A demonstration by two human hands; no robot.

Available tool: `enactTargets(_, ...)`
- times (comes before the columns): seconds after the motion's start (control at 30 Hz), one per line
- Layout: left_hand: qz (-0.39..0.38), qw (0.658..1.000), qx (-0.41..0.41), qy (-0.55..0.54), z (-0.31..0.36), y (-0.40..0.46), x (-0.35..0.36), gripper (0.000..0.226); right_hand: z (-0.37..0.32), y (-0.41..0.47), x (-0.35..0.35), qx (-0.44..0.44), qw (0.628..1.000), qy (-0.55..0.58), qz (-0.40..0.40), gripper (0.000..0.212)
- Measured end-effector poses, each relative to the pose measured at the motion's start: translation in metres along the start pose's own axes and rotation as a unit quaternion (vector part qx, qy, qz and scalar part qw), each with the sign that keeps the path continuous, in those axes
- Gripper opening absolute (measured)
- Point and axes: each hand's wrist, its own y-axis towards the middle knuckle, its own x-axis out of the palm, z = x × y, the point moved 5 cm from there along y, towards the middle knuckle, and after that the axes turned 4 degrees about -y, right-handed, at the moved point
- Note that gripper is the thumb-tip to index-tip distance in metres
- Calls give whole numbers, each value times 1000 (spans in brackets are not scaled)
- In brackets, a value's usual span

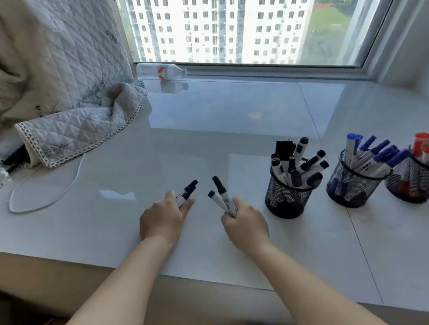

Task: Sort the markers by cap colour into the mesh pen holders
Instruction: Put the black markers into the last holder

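**Black caps in both grips, three holders to the right**

Black-capped markers fill both grips. The right hand (246,226) curls round two black-capped markers (221,196), caps pointing up and away. The left hand (163,219) holds another pair of black-capped markers (187,191) low over the glossy white surface (205,141), fingers partly extended beneath them.

Just right of the right grip stands the mesh holder of black markers (289,195), already crowded. Farther right is the holder of blue markers (349,187), and touching it on its far side is the holder of red markers (414,181).

Well left of the left grip, a white cable (47,194) loops on the surface, running under a quilted cloth (73,129). Beyond, a plastic bottle (163,71) lies on its side by the window (255,13).
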Motion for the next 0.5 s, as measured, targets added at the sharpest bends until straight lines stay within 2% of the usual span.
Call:
enactTargets(0.07, -16, 998, -6, -66, 16, -8, 0, 50, 1, -8, -15, -4, 998, 70, 9, 22)
enactTargets(0.13, -12, 990, -6, -143, 37, -13, -3, 51, -5, -18, -36, -49, 994, 92, 23, 29)
enactTargets(0.27, 14, 963, -6, -268, 83, -12, -20, 45, -14, -27, -105, -120, 967, 184, 131, 42)
enactTargets(0.4, 27, 910, 8, -413, 128, -2, -43, 49, -5, -16, -171, -114, 904, 344, 228, 41)
enactTargets(0.5, 42, 852, 16, -521, 157, 5, -60, 48, 8, 2, -195, -83, 882, 388, 252, 39)
